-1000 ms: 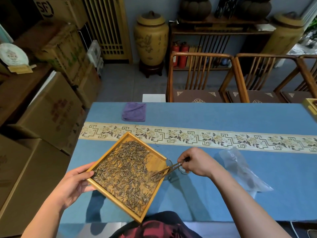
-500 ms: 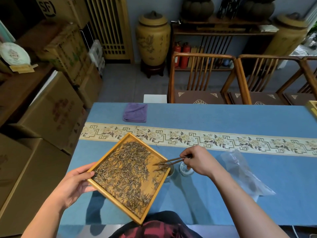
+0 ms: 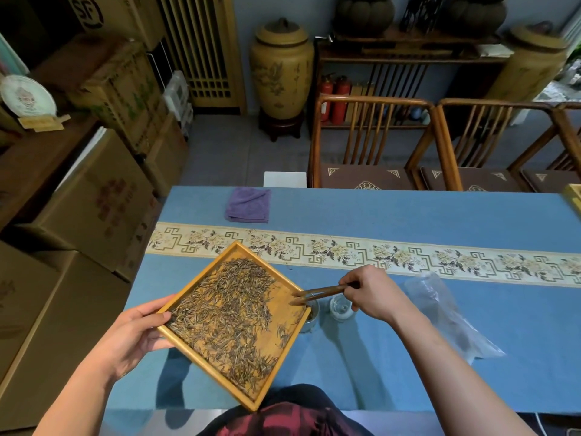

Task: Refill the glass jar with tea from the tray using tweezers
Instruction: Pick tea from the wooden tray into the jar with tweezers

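Note:
A square wooden tray (image 3: 284,280) covered with dry tea leaves (image 3: 229,313) is tilted above the blue table, and my left hand (image 3: 135,332) grips its left corner. My right hand (image 3: 374,292) pinches brown wooden tweezers (image 3: 320,292), whose tips rest at the tray's right edge. Just past that edge stands a small glass jar (image 3: 310,314), mostly hidden behind the tray rim, with some tea inside. The jar's glass lid (image 3: 341,306) lies on the cloth under my right hand.
A clear plastic bag (image 3: 449,313) lies right of my right hand. A folded purple cloth (image 3: 248,204) sits at the table's far side. A patterned runner (image 3: 345,250) crosses the table. Wooden chairs (image 3: 371,143) stand behind it, and cardboard boxes (image 3: 94,196) are stacked at the left.
My right hand lifted the tweezers off the tea in the tray and carried their tips right, to the tray's edge over the jar. The tray stayed in my left hand.

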